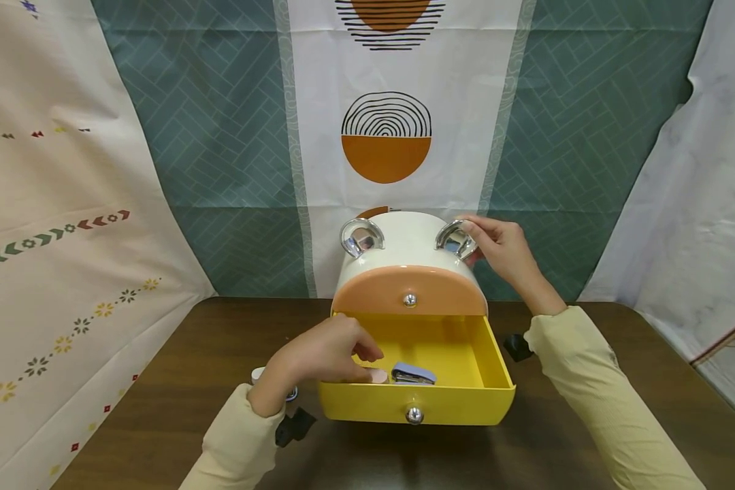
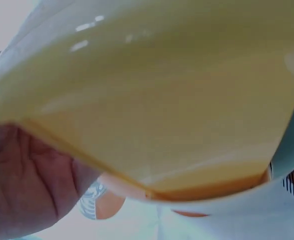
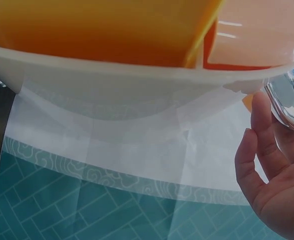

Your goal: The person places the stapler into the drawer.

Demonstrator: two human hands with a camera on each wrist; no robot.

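In the head view, my left hand (image 1: 327,347) reaches over the left wall of the pulled-out yellow drawer (image 1: 367,406). Its thumb tip is right at a small, pale pink rounded object (image 1: 377,376), and a gap shows between thumb and fingers. Beside that lies a lilac stapler (image 1: 414,373) inside the drawer. My right hand (image 1: 501,248) pinches the right silver ring-shaped ear (image 1: 455,238) on top of the white cabinet (image 1: 410,235). In the left wrist view, the drawer wall hides the fingers of the left hand (image 2: 31,185).
A closed orange upper drawer (image 1: 410,289) with a silver knob sits above the yellow one. The left silver ear (image 1: 361,237) stands on the cabinet. A white and silver object (image 1: 257,374) is partly hidden behind the left wrist. The brown table (image 1: 177,408) meets hanging cloth at its back.
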